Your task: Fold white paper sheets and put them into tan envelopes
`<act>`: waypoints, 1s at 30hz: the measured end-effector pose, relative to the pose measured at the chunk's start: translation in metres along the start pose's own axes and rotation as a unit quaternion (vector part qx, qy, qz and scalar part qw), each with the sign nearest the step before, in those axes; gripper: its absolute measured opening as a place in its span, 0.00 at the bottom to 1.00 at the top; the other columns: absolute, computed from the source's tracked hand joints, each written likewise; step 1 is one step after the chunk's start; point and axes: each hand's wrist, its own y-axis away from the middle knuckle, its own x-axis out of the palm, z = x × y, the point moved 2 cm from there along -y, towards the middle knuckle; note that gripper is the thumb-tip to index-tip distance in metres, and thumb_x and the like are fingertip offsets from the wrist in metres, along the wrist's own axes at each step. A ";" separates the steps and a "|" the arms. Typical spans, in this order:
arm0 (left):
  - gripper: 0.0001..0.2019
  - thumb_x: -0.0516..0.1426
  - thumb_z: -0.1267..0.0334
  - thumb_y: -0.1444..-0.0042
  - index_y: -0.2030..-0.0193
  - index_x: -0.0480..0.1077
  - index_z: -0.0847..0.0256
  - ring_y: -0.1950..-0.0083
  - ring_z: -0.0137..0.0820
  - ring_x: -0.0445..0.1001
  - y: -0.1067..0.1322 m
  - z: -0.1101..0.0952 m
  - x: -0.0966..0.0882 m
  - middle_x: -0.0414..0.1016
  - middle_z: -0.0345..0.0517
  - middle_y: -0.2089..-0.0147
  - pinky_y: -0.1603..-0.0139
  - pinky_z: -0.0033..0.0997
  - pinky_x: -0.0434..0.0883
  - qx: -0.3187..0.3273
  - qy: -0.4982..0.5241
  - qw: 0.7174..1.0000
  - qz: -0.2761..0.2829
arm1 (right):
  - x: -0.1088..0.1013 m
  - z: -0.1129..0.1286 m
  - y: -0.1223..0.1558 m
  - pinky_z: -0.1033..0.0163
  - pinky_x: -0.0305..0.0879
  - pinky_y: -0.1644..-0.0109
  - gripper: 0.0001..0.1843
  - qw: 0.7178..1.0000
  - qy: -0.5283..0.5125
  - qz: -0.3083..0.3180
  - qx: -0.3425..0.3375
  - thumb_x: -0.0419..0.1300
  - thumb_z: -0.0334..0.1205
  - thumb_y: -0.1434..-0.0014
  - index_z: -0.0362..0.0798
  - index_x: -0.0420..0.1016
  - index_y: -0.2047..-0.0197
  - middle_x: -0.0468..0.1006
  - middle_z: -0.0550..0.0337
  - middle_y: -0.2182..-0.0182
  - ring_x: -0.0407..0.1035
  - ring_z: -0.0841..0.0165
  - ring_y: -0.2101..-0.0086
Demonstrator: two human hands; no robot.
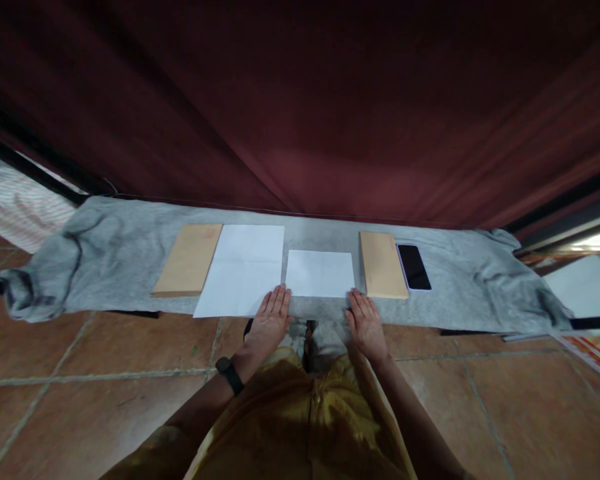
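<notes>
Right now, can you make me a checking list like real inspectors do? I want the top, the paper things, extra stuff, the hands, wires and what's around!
Surface: gray cloth, rumpled at both ends.
Paper things: small white sheet between the hands; large white sheet to its left; a brown paper stack on the left, another on the right.
Extra stuff: phone, screen dark, beside the right stack.
Hands: left hand at the sheets' near corners; right hand at the small sheet's near right corner; both open, fingers extended.
Wires: a thin, cord-like loop, far left; too small to tell.
Surroundings: dark red curtain, tiled floor.
</notes>
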 end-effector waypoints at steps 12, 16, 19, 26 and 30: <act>0.25 0.46 0.61 0.30 0.30 0.64 0.64 0.25 0.45 0.60 0.001 0.028 -0.015 0.64 0.57 0.28 0.26 0.52 0.57 0.000 0.020 0.999 -0.029 | -0.002 0.001 -0.001 0.41 0.55 0.29 0.29 1.000 -0.007 0.000 0.004 0.44 0.45 0.26 0.45 0.55 0.26 0.63 0.45 0.31 0.57 0.54 0.32; 0.25 0.47 0.65 0.32 0.30 0.64 0.62 0.27 0.45 0.62 0.001 0.030 -0.016 0.65 0.57 0.28 0.27 0.52 0.59 -0.017 0.025 0.999 -0.032 | -0.001 0.001 -0.001 0.41 0.55 0.29 0.29 1.000 -0.007 -0.003 0.004 0.44 0.45 0.26 0.45 0.55 0.26 0.63 0.45 0.30 0.57 0.54 0.32; 0.26 0.48 0.68 0.34 0.30 0.64 0.63 0.27 0.48 0.62 0.002 0.030 -0.016 0.63 0.59 0.27 0.30 0.53 0.62 -0.029 0.008 1.000 -0.008 | 0.000 0.001 0.000 0.41 0.54 0.29 0.29 1.000 -0.006 -0.002 0.003 0.45 0.45 0.26 0.44 0.55 0.26 0.63 0.45 0.30 0.56 0.55 0.32; 0.29 0.49 0.72 0.38 0.30 0.62 0.74 0.26 0.49 0.60 0.009 0.036 -0.010 0.58 0.66 0.26 0.30 0.50 0.63 -0.046 -0.042 0.998 0.015 | 0.000 0.002 0.000 0.42 0.54 0.29 0.28 1.000 -0.006 0.000 0.004 0.45 0.44 0.26 0.43 0.56 0.27 0.63 0.44 0.31 0.55 0.55 0.31; 0.29 0.49 0.71 0.38 0.30 0.62 0.74 0.26 0.49 0.60 0.009 0.036 -0.008 0.60 0.68 0.27 0.31 0.51 0.64 -0.050 -0.038 0.998 0.010 | -0.001 0.002 0.000 0.41 0.54 0.29 0.28 1.000 -0.007 0.001 0.008 0.45 0.44 0.26 0.43 0.56 0.27 0.63 0.44 0.31 0.56 0.55 0.32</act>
